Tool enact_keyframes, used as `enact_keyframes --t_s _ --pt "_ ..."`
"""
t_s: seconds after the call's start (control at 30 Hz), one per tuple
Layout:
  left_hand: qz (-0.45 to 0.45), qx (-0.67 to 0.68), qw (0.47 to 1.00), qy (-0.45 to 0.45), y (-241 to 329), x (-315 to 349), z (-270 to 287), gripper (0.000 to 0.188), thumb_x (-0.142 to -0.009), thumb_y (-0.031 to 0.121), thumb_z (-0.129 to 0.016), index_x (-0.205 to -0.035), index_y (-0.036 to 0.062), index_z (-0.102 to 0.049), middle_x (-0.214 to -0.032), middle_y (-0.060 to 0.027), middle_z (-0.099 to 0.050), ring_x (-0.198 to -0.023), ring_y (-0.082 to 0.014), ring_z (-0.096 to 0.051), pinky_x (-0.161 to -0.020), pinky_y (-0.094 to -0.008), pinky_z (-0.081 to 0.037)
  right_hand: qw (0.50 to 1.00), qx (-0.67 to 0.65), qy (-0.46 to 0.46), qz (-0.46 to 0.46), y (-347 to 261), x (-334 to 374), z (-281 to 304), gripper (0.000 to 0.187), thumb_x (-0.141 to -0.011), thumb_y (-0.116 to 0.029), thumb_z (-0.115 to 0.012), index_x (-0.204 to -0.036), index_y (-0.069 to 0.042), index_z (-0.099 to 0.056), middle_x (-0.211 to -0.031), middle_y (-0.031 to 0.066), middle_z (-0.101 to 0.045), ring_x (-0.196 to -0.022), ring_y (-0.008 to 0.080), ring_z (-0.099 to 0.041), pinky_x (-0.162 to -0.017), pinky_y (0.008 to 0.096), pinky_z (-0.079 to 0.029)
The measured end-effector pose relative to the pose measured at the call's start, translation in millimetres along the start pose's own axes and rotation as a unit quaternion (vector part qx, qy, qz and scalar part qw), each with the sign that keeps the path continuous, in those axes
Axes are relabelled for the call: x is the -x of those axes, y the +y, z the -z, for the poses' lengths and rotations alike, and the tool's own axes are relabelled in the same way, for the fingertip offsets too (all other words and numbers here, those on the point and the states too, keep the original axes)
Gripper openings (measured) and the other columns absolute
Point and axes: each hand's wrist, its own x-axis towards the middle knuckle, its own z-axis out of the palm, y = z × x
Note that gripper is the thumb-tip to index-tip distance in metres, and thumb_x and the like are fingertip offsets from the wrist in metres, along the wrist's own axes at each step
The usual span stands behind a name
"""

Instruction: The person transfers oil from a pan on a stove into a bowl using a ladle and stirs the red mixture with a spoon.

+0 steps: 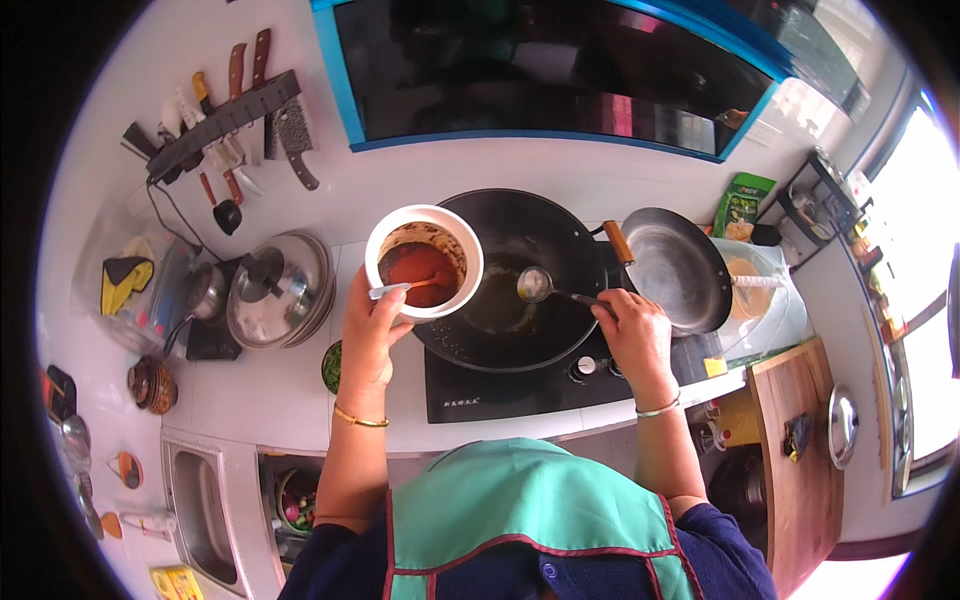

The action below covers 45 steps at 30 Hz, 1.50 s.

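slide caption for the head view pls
Left hand holds white tub of red sauce; right hand holds ladle over dark wok.

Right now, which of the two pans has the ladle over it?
The larger black wok: the ladle in the right hand reaches inside its rim, while the smaller grey pan to the right has no utensil over it.

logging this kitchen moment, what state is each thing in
white tub: uncovered, red sauce inside
left hand: gripping tub
wok: uncovered, wet inside
ladle: held over wok
right hand: gripping ladle
frying pan: uncovered
cabinet door: open
knives: hung on wall rack
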Motion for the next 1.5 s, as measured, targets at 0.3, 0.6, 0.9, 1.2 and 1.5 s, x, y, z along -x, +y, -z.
enact_keyframes --t_s 0.3,0.6,0.9,1.2,1.5 --pt "-0.008 0.007 1.0 -0.001 -1 -1 -3 0.059 -0.082 0.036 -0.066 -0.133 0.012 -0.045 -0.108 -0.0025 -0.059 -0.081 -0.0098 -0.057 -0.075 -0.0302 -0.05 1.0 0.003 0.001 -0.005 4 4 5 0.014 -0.083 -0.021 -0.067 -0.088 -0.008 -0.063 -0.077 0.0075 -0.065 -0.074 0.0279 -0.063 -0.071 0.0389 -0.048" --pt "-0.007 0.009 1.0 -0.001 -4 -2 -1 0.059 -0.083 0.036 -0.065 -0.132 0.0119 -0.046 -0.106 -0.0021 -0.059 -0.083 -0.0097 -0.057 -0.076 -0.0296 -0.05 1.0 0.016 -0.002 -0.018 7 6 2 0.014 -0.083 -0.021 -0.067 -0.088 -0.008 -0.064 -0.076 0.0077 -0.065 -0.074 0.0282 -0.063 -0.071 0.0388 -0.049" --pt "-0.002 0.009 1.0 -0.007 -6 -2 1 0.059 -0.084 0.037 -0.065 -0.134 0.0121 -0.045 -0.115 -0.0035 -0.056 -0.098 -0.0131 -0.056 -0.08 -0.0328 -0.05 1.0 0.007 -0.01 -0.023 6 7 1 0.014 -0.083 -0.02 -0.068 -0.087 -0.008 -0.064 -0.076 0.0082 -0.065 -0.074 0.0285 -0.063 -0.07 0.0386 -0.049" --pt "0.006 0.008 1.0 -0.022 -14 -7 10 0.05 -0.088 0.033 -0.061 -0.131 0.0133 -0.046 -0.122 -0.0035 -0.054 -0.11 -0.016 -0.054 -0.085 -0.0386 -0.05 1.0 0.002 -0.017 -0.026 9 9 -5 0.014 -0.083 -0.02 -0.068 -0.087 -0.008 -0.063 -0.075 0.0085 -0.065 -0.074 0.0291 -0.063 -0.07 0.0395 -0.048" --pt "0.011 0.016 1.0 -0.014 -15 -7 10 0.048 -0.089 0.032 -0.062 -0.131 0.0133 -0.047 -0.122 -0.0034 -0.054 -0.109 -0.016 -0.054 -0.085 -0.0391 -0.05 0.99 0.057 -0.129 -0.014 8 9 -11 0.02 -0.083 -0.028 -0.067 -0.081 -0.01 -0.061 -0.069 0.0077 -0.064 -0.066 0.029 -0.064 -0.063 0.0396 -0.05"
